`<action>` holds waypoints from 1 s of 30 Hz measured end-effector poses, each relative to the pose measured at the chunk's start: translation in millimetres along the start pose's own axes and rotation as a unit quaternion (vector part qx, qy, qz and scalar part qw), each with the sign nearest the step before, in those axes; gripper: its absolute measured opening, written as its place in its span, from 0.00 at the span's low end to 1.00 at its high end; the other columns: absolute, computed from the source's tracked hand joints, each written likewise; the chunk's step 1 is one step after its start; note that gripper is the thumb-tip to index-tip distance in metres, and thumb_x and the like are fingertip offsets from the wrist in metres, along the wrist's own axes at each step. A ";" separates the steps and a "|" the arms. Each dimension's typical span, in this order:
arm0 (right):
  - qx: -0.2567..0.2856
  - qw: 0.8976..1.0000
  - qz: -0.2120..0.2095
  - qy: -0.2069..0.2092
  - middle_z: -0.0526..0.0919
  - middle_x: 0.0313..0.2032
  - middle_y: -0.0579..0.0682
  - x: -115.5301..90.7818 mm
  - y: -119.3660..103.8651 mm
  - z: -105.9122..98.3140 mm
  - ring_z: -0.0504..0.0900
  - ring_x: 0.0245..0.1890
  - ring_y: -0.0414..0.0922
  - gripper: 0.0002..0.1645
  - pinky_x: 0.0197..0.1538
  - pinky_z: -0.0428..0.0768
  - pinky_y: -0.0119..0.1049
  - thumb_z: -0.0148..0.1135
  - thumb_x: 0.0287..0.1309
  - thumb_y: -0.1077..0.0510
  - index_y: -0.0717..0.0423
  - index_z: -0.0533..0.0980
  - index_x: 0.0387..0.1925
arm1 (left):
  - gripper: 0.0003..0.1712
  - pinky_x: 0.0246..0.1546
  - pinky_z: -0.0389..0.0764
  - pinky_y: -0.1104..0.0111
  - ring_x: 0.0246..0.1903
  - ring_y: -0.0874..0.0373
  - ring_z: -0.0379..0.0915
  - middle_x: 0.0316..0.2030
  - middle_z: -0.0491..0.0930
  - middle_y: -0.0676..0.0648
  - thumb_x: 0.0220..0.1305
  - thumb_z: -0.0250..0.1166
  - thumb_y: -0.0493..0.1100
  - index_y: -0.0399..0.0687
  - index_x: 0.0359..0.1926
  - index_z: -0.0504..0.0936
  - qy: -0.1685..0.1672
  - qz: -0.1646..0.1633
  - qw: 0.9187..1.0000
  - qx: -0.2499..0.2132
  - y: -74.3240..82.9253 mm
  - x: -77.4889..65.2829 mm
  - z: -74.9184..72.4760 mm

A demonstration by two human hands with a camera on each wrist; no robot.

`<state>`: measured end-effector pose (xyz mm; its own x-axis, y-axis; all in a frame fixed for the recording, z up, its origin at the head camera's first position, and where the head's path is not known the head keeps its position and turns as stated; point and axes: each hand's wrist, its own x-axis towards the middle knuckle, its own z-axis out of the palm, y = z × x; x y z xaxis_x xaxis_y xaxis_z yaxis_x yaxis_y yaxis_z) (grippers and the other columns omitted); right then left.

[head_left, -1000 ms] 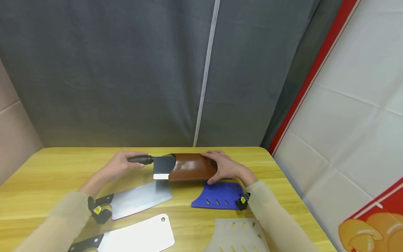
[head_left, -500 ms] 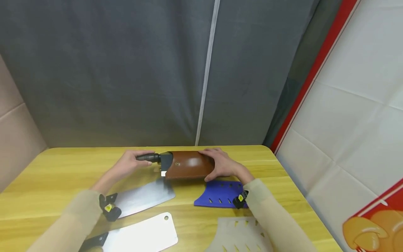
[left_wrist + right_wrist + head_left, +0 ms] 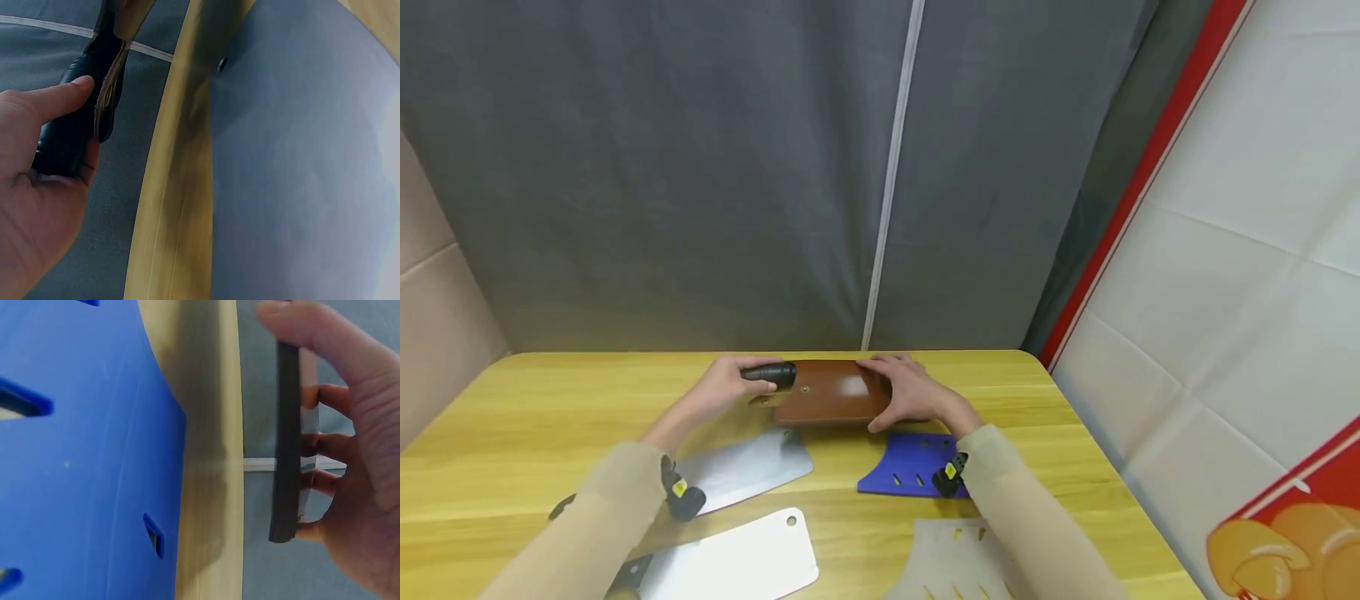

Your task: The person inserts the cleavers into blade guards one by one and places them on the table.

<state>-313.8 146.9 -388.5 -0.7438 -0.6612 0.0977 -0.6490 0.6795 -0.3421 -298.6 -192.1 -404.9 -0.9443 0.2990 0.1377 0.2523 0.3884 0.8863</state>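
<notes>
In the head view my left hand (image 3: 718, 390) grips the black handle of a cleaver (image 3: 769, 374), thumb laid along it. The cleaver's blade is hidden inside a brown leather sheath (image 3: 831, 392), whose open end meets the handle. A strap with a snap (image 3: 763, 401) hangs loose below the handle. At the sheath's other end my right hand (image 3: 910, 392) clasps it, thumb on the near edge and fingers over the far side. The right wrist view shows the sheath's dark end (image 3: 287, 444) between thumb and fingers, held above the table.
Two bare cleavers, one grey-bladed (image 3: 752, 467) and one bright-bladed (image 3: 737, 558), lie at the front left of the wooden table (image 3: 497, 433). A blue slotted blade guard (image 3: 910, 467) and a whitish one (image 3: 955, 558) lie front right. A grey curtain (image 3: 700, 167) stands behind.
The cleaver has slid rightward into the sheath, so its dark blade no longer shows. My left hand moved right with the handle; the right hand and sheath shifted slightly left.
</notes>
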 end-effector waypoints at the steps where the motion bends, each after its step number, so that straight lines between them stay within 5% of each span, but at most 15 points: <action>1: -0.003 1.000 0.000 0.000 0.62 0.67 0.54 1.8 0.4 0.5 0.56 0.65 0.55 0.62 0.61 0.60 0.58 0.76 0.30 0.34 0.42 0.59 0.70 | 0.28 0.29 0.81 0.63 0.30 0.51 0.79 0.46 0.78 0.32 0.53 0.72 0.39 0.42 0.56 0.78 -0.001 0.002 1.000 0.001 0.3 1.3 0.5; 15: -0.032 0.998 0.024 -0.039 0.61 0.68 0.50 23.4 10.1 1.8 0.58 0.63 0.51 0.62 0.62 0.61 0.52 0.77 0.31 0.36 0.39 0.58 0.70 | 0.26 0.33 0.80 0.64 0.37 0.46 0.77 0.47 0.77 0.34 0.50 0.72 0.36 0.43 0.53 0.80 0.049 -0.048 0.996 0.065 -4.7 14.3 4.6; 30: -0.013 0.996 0.066 -0.056 0.62 0.67 0.46 33.0 23.9 11.8 0.58 0.62 0.49 0.63 0.62 0.63 0.49 0.79 0.29 0.39 0.38 0.58 0.70 | 0.25 0.40 0.77 0.60 0.42 0.44 0.74 0.48 0.77 0.34 0.50 0.71 0.33 0.39 0.52 0.80 0.045 -0.055 0.993 0.098 -17.5 30.0 13.7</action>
<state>-352.0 137.6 -404.5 -0.8009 -0.5965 -0.0526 -0.5523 0.7698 -0.3201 -328.4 -178.0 -422.3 -0.9812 0.1702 0.0907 0.1742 0.5801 0.7957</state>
